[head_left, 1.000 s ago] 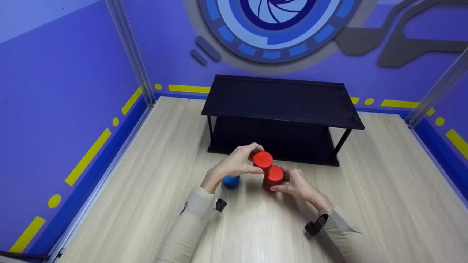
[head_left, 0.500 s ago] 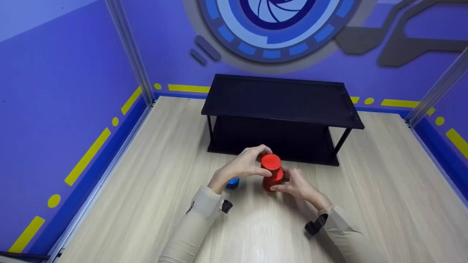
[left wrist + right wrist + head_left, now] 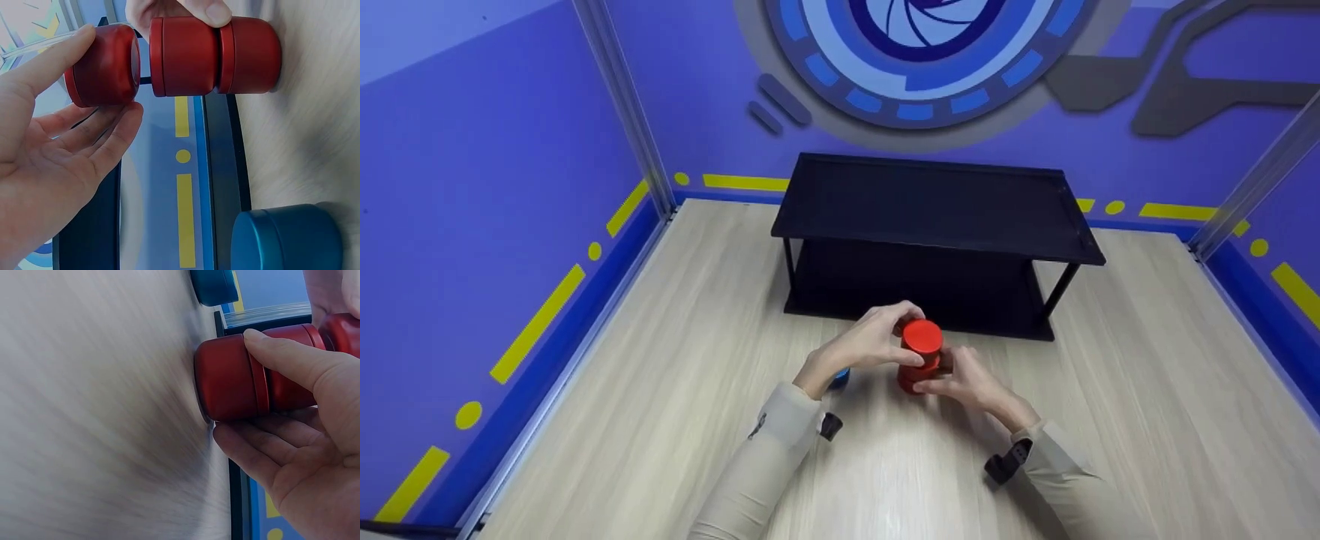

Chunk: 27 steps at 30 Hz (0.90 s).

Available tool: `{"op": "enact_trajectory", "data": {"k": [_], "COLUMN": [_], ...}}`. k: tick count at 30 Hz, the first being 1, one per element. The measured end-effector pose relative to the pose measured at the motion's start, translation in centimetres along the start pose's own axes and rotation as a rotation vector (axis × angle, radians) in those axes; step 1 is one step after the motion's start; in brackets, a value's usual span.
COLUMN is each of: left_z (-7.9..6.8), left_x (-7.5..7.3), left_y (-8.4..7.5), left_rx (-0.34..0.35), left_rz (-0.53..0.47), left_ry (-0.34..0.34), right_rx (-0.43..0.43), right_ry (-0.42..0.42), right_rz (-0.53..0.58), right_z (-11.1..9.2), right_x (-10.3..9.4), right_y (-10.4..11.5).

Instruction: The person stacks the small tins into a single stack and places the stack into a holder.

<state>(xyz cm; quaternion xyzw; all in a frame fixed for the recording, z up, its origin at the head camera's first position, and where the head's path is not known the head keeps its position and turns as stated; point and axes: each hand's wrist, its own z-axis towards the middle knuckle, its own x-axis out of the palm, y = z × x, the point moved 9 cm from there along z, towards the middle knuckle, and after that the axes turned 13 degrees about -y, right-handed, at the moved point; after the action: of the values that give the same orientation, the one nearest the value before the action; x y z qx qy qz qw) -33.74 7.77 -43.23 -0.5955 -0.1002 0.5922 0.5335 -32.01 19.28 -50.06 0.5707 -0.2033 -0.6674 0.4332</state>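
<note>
My left hand (image 3: 877,337) holds a small red lidded tin (image 3: 107,64) between thumb and fingers, over a stack of two more red tins. In the left wrist view a narrow gap shows between this tin and the stack's middle tin (image 3: 188,56). The bottom red tin (image 3: 228,379) stands on the table. My right hand (image 3: 971,379) grips the stack from the right, its thumb across the seam between the two tins. A blue lidded tin (image 3: 298,242) stands to the left on the table, mostly hidden behind my left wrist in the head view.
Just behind the hands stands a black two-tier shelf (image 3: 937,202), its lower board close to the stack. Pale wood table (image 3: 697,315) surrounds it. Blue printed wall panels (image 3: 495,187) close off the left, back and right sides.
My left hand has carried its red tin to the right and slightly down, over the stack. The right hand stays around the stack. More of the blue tin is now covered.
</note>
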Motion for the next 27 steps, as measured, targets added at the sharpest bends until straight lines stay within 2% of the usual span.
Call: {"op": "enact_trajectory", "data": {"k": [7, 27], "left_z": [0.1, 0.1], "left_x": [0.5, 1.1], "left_y": [0.3, 0.8], "left_rx": [-0.017, -0.048], "left_rz": [-0.014, -0.022], "left_ry": [0.005, 0.019], "right_rx": [0.023, -0.004], "right_ry": [0.012, -0.004], "right_rz": [0.011, 0.0], "right_z": [0.0, 0.0], "right_x": [0.2, 0.0], "right_y": [-0.2, 0.0]}}
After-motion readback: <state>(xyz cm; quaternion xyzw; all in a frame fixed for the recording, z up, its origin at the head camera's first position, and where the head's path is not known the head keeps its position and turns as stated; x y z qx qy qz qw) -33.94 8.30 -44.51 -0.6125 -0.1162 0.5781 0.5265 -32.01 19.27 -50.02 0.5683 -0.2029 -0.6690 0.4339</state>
